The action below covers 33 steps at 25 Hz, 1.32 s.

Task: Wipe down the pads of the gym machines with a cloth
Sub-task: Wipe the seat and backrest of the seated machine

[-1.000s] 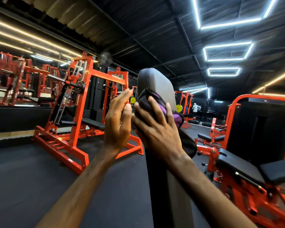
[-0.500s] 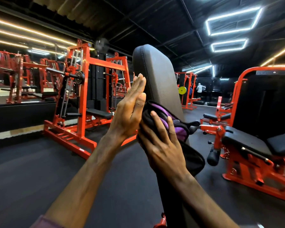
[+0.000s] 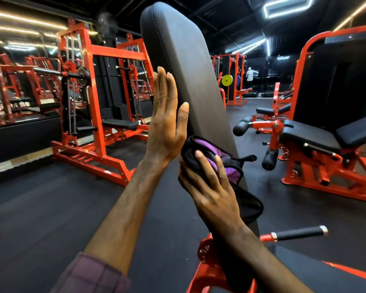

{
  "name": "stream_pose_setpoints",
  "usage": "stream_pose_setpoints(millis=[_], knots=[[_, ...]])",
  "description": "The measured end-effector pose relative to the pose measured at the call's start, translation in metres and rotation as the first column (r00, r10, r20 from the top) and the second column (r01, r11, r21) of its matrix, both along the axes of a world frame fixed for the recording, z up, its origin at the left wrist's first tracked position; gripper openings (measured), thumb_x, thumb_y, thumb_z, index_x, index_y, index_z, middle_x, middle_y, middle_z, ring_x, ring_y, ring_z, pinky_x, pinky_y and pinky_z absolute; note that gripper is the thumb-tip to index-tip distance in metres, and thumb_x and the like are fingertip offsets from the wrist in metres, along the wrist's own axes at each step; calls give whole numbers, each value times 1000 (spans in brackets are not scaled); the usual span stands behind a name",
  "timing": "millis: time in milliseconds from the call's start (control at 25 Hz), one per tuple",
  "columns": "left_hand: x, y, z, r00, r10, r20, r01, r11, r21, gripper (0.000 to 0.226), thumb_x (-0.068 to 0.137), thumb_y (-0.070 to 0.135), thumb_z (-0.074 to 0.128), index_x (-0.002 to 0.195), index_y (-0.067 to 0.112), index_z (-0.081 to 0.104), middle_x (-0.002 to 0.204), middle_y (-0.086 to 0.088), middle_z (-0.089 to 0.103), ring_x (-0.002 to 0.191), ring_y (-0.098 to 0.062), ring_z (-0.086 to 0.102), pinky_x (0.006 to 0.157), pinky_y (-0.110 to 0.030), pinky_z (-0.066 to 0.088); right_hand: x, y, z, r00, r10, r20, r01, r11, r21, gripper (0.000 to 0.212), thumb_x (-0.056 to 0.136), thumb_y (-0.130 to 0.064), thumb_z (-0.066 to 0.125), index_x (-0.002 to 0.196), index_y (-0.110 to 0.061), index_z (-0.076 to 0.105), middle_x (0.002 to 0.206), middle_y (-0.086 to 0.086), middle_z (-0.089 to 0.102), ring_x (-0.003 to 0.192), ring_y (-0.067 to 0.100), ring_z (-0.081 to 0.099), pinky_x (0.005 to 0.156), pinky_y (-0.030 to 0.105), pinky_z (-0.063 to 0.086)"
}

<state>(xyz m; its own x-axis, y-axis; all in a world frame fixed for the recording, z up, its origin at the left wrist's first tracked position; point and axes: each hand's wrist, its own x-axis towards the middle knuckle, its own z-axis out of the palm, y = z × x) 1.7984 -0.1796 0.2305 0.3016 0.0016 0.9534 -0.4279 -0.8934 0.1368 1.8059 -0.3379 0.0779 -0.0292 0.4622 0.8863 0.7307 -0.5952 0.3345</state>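
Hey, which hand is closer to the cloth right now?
Right. The right hand lies on the cloth, fingers spread, pressing it against the back pad. The left hand is flat against the pad's edge, just above and left of the cloth.

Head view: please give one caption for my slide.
Right hand presses cloth on upright back pad; left hand steadies it.

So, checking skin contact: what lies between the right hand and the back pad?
In the head view, the purple-and-black cloth lies between the right hand and back pad.
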Motion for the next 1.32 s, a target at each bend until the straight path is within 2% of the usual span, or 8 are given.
stream_pose_setpoints(millis=[160, 400, 480, 600, 680, 880, 1080, 1320], knots=[[-4, -17, -30, 1000, 14, -5, -14, 1000, -12, 63, 110, 7, 45, 160, -14, 12, 170, -34, 2, 161, -47, -1, 132, -56, 7, -12, -47, -77, 1000, -12, -19, 10, 995, -96, 44, 102, -13, 69, 145, -14, 63, 164, 5, 44, 154, 36, 36, 112, 65, 43], [-4, -34, -72, 1000, 16, -2, -16, 999, -30, 62, 110, 11, 41, 158, -18, 14, 168, -39, 5, 159, -53, 2, 132, -53, 6, -16, -23, -60, 992, -25, -124, 21, 999, -31, 33, 107, -11, 59, 139, -14, 67, 161, 2, 49, 158, 33, 30, 116, 66, 38], [-5, -39, -78, 1000, 24, -10, -25, 998, -50, 64, 110, 9, 44, 157, -19, 13, 167, -41, 4, 158, -54, 1, 132, -53, 5, -19, -37, -94, 991, -43, -128, 34, 997, -74, 37, 107, -10, 58, 144, -12, 63, 163, 3, 46, 158, 33, 30, 117, 67, 37], [-8, -46, -93, 999, 24, -33, -25, 999, -46, 67, 109, 7, 49, 157, -21, 12, 166, -43, 4, 157, -56, 0, 132, -58, 5, -29, -77, -161, 989, -75, -124, 53, 984, -171, 48, 102, -12, 69, 148, -11, 59, 169, 4, 37, 156, 31, 34, 119, 67, 35], [-8, -52, -100, 999, 30, -40, -32, 998, -47, 68, 108, 7, 49, 156, -22, 11, 165, -44, 3, 157, -58, -1, 131, -59, 5, -29, -84, -165, 987, -75, -145, 44, 978, -204, 44, 103, -12, 67, 146, -11, 61, 169, 4, 36, 156, 31, 34, 118, 67, 37], [-7, -70, -126, 999, 18, -28, -20, 996, -85, 66, 105, 1, 51, 154, -24, 14, 163, -46, 6, 155, -60, 2, 131, -60, 7, -25, -60, -134, 980, -50, -194, 28, 993, -116, 33, 108, -9, 58, 140, -12, 66, 164, 3, 45, 158, 32, 30, 115, 65, 40], [-13, -82, -160, 998, -6, -59, 3, 998, -57, 66, 106, 6, 51, 154, -23, 16, 162, -48, 9, 156, -56, 3, 131, -56, 7, -39, -96, -208, 969, -81, -232, 45, 987, -156, 45, 104, -9, 65, 148, -11, 59, 166, 1, 42, 154, 34, 37, 114, 66, 42], [-23, -84, -211, 991, -71, -115, 74, 997, 26, 62, 107, 9, 49, 152, -23, 20, 161, -48, 12, 157, -50, 1, 131, -53, 8, -71, -114, -268, 902, -181, -393, 107, 973, -203, 36, 112, -9, 46, 143, -10, 64, 166, 1, 42, 153, 35, 38, 113, 66, 43]])
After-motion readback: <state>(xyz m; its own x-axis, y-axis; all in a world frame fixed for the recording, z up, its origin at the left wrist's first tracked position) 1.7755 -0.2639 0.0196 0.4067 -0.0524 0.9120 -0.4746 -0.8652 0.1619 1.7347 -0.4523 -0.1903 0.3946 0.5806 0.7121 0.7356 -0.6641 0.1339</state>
